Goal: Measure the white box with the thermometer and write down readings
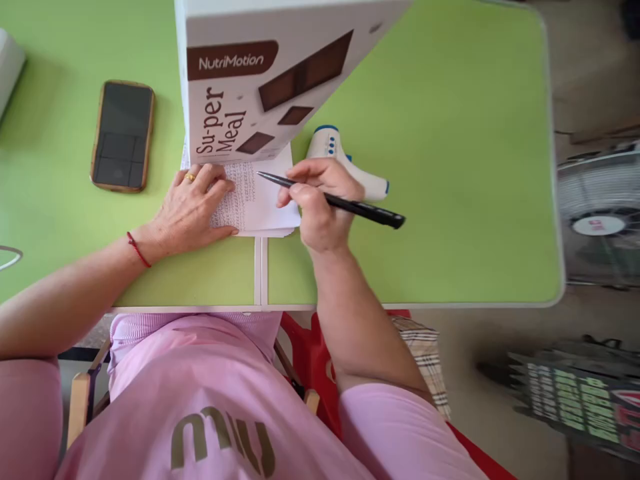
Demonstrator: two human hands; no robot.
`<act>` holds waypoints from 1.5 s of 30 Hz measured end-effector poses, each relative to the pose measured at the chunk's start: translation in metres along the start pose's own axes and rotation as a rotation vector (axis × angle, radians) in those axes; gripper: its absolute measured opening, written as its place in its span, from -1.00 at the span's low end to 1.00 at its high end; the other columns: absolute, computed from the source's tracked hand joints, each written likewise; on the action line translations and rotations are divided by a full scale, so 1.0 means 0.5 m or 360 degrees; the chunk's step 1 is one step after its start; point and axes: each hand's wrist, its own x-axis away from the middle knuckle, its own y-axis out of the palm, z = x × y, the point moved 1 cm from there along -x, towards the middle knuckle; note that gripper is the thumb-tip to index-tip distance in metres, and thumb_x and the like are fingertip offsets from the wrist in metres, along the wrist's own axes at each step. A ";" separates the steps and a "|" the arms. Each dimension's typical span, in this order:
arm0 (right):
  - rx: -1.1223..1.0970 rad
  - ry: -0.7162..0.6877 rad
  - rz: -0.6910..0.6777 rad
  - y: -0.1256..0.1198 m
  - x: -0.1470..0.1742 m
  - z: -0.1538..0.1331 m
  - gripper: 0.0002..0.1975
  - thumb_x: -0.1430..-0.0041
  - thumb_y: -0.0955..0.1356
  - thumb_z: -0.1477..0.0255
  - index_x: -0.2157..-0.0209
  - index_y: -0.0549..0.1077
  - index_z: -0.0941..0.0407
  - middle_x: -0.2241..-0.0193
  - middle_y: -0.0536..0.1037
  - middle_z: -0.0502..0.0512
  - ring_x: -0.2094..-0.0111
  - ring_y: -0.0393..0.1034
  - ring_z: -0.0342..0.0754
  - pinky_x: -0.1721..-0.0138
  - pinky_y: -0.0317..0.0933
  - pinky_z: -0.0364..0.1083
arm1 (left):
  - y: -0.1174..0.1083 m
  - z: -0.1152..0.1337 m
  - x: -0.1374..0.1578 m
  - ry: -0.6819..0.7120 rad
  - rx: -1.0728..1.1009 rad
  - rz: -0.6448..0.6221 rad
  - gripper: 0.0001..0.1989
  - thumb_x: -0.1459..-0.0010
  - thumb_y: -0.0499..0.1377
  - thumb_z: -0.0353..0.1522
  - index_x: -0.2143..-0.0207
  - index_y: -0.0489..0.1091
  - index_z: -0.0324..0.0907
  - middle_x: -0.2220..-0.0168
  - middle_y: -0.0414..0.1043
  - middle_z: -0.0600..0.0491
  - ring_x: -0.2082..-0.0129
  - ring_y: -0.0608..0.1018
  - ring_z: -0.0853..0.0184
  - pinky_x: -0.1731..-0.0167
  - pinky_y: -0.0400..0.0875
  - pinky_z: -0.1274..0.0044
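My right hand [327, 200] grips a black pen [367, 211], its silver tip pointing left above the paper. Under it lie sheets of white paper [273, 207], the left part covered in dense handwriting. My left hand [193, 207] rests on the paper's left side with fingers loosely spread and bent, a ring on one finger and a red string on the wrist. A tall white box [295, 80] marked "NutriMotion Su-per Meal" stands just behind the paper and hides its far part. Partly behind my right hand lies a white infrared thermometer [373, 181] with blue buttons.
A phone [123, 137] in a brown case lies left of the paper on the green table [450, 167]. A white object [7, 70] sits at the far left edge. Beyond the table's right edge are a fan [600, 223] and a printed sign [580, 400].
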 end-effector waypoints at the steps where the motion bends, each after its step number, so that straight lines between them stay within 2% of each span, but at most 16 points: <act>1: -0.0031 -0.0014 0.0000 0.009 0.002 0.000 -0.82 -0.39 0.36 0.25 0.23 0.47 0.05 0.49 0.51 -0.04 0.49 0.45 -0.12 0.38 0.47 -0.05 | 0.002 -0.001 0.001 0.0007 -0.0010 0.0040 -0.38 -0.21 0.41 -0.16 -0.20 0.36 -0.26 -0.19 0.37 -0.30 -0.16 0.46 -0.15 -0.20 0.33 0.06; 3: -0.0045 -0.0089 0.0027 0.018 0.005 -0.003 -0.79 -0.38 0.37 0.21 0.22 0.50 0.06 0.46 0.51 -0.04 0.51 0.42 -0.14 0.45 0.42 -0.08 | 0.006 -0.004 0.004 0.0064 -0.0031 0.0116 -0.41 -0.25 0.38 -0.16 -0.21 0.35 -0.25 -0.19 0.38 -0.29 -0.16 0.46 -0.13 -0.22 0.31 0.06; 6: 0.0061 -0.0201 0.0103 0.009 0.005 -0.012 -0.73 -0.33 0.41 0.15 0.27 0.49 0.07 0.45 0.48 -0.04 0.52 0.36 -0.17 0.50 0.34 -0.11 | 0.009 -0.006 0.007 0.0285 -0.0088 0.0157 -0.55 -0.36 0.29 -0.20 -0.20 0.37 -0.21 -0.21 0.39 -0.25 -0.15 0.48 -0.06 -0.21 0.33 0.11; 9: 0.0084 -0.0257 0.0191 -0.004 0.009 -0.034 -0.69 -0.36 0.39 0.10 0.24 0.47 0.07 0.44 0.44 -0.04 0.49 0.37 -0.14 0.45 0.38 -0.07 | 0.011 -0.002 0.008 0.0462 -0.0156 0.0148 -0.68 -0.46 0.18 -0.27 -0.17 0.41 -0.20 -0.18 0.43 -0.20 -0.13 0.49 0.00 -0.16 0.38 0.21; 11: 0.0027 -0.0277 0.0236 -0.001 0.015 -0.057 -0.69 -0.39 0.38 0.08 0.18 0.48 0.05 0.41 0.45 -0.02 0.46 0.41 -0.12 0.41 0.42 -0.03 | 0.013 0.001 0.008 0.0487 -0.0185 0.0148 -0.73 -0.49 0.13 -0.30 -0.13 0.44 -0.22 -0.15 0.47 -0.18 -0.12 0.50 0.02 -0.12 0.41 0.24; 13: -0.0050 -0.0241 0.0189 0.016 0.023 -0.080 -0.68 -0.40 0.37 0.07 0.12 0.49 0.04 0.37 0.49 0.01 0.43 0.46 -0.09 0.37 0.46 0.00 | 0.017 0.002 0.008 0.0495 -0.0209 0.0153 -0.75 -0.50 0.11 -0.31 -0.09 0.48 -0.23 -0.12 0.49 -0.18 -0.10 0.50 0.02 -0.09 0.43 0.25; 16: -0.0222 -0.0108 -0.0048 0.056 0.030 -0.093 -0.66 -0.39 0.35 0.04 0.14 0.48 0.03 0.36 0.50 0.00 0.40 0.48 -0.09 0.34 0.50 -0.01 | 0.020 0.002 0.009 0.0533 -0.0220 0.0180 -0.69 -0.52 0.12 -0.23 -0.07 0.51 -0.24 -0.11 0.49 -0.22 -0.08 0.50 0.01 -0.04 0.45 0.24; 19: -0.0334 0.0057 -0.0094 0.078 0.025 -0.066 -0.70 -0.35 0.38 0.09 0.23 0.44 0.05 0.44 0.43 -0.05 0.44 0.42 -0.13 0.34 0.47 -0.06 | 0.019 0.001 0.008 0.0524 -0.0157 0.0206 -0.61 -0.55 0.06 -0.15 0.00 0.56 -0.24 -0.08 0.50 -0.20 -0.04 0.51 0.00 -0.01 0.46 0.22; 22: -0.0350 0.0242 -0.0029 0.072 0.014 -0.027 -0.75 -0.29 0.41 0.18 0.29 0.40 0.06 0.49 0.37 -0.09 0.47 0.34 -0.17 0.37 0.39 -0.11 | 0.016 0.001 0.005 0.0451 -0.0066 0.0199 -0.62 -0.56 0.00 -0.26 0.04 0.59 -0.18 -0.06 0.53 -0.14 0.00 0.53 0.03 0.03 0.47 0.22; 24: -0.0348 0.0282 -0.0101 0.062 0.010 -0.014 -0.78 -0.24 0.42 0.22 0.30 0.40 0.06 0.50 0.37 -0.09 0.47 0.31 -0.16 0.39 0.35 -0.12 | 0.014 0.000 0.003 0.0412 -0.0024 0.0192 -0.66 -0.52 0.02 -0.33 0.02 0.60 -0.16 -0.07 0.54 -0.12 -0.01 0.53 0.03 0.04 0.47 0.22; 27: -0.0328 0.0241 -0.0222 0.054 0.013 -0.016 -0.81 -0.20 0.42 0.26 0.30 0.41 0.07 0.49 0.39 -0.08 0.46 0.31 -0.15 0.38 0.33 -0.11 | 0.013 -0.005 0.002 0.0389 0.0018 0.0160 -0.70 -0.42 0.09 -0.36 -0.03 0.59 -0.18 -0.10 0.52 -0.14 -0.03 0.53 -0.01 0.04 0.46 0.20; 32: -0.0170 0.0083 0.0027 0.053 0.036 -0.037 -0.83 -0.24 0.38 0.27 0.32 0.38 0.06 0.47 0.38 -0.07 0.49 0.24 -0.17 0.43 0.26 -0.12 | 0.012 -0.006 0.005 0.0417 0.0039 0.0107 -0.71 -0.39 0.13 -0.34 -0.04 0.57 -0.21 -0.12 0.51 -0.15 -0.06 0.52 -0.03 0.00 0.45 0.19; 39: 0.0152 -0.0170 0.0126 0.045 0.042 -0.041 -0.81 -0.22 0.38 0.35 0.45 0.35 0.06 0.53 0.35 -0.08 0.50 0.19 -0.16 0.41 0.23 -0.10 | 0.005 -0.005 0.008 0.0405 -0.0023 0.0070 -0.68 -0.44 0.11 -0.28 -0.08 0.56 -0.23 -0.06 0.46 -0.24 -0.02 0.50 -0.04 0.04 0.45 0.19; 45: 0.0189 -0.0064 -0.0005 0.041 0.039 -0.033 -0.78 -0.27 0.38 0.32 0.44 0.34 0.05 0.52 0.35 -0.07 0.49 0.20 -0.14 0.38 0.27 -0.08 | 0.002 -0.003 0.007 0.0379 -0.0037 0.0026 -0.68 -0.41 0.16 -0.29 -0.08 0.57 -0.23 0.01 0.47 -0.24 0.02 0.49 -0.04 0.08 0.43 0.20</act>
